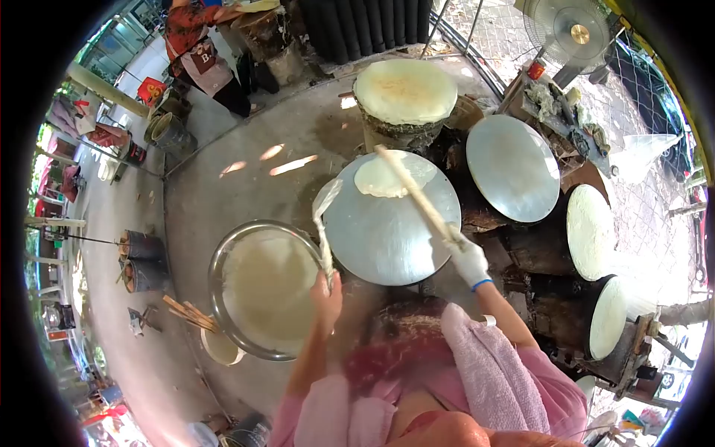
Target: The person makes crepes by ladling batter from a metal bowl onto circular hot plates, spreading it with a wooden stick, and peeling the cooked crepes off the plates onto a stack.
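Grips a stick [415, 190] at the centre of the frame in the gloved right hand [468, 258], curled closed around its near end, with the far end over batter [372, 180] on a round griddle [391, 240]; cannot tell whether touching. Holds a ladle [323, 237] just left of centre in the bare left hand [325, 299], closed around it, between that griddle and a steel basin [216, 281] at lower left. Shows farther out another griddle [512, 167] right of centre, a fan [564, 36] at upper right and a person [208, 63] at upper left.
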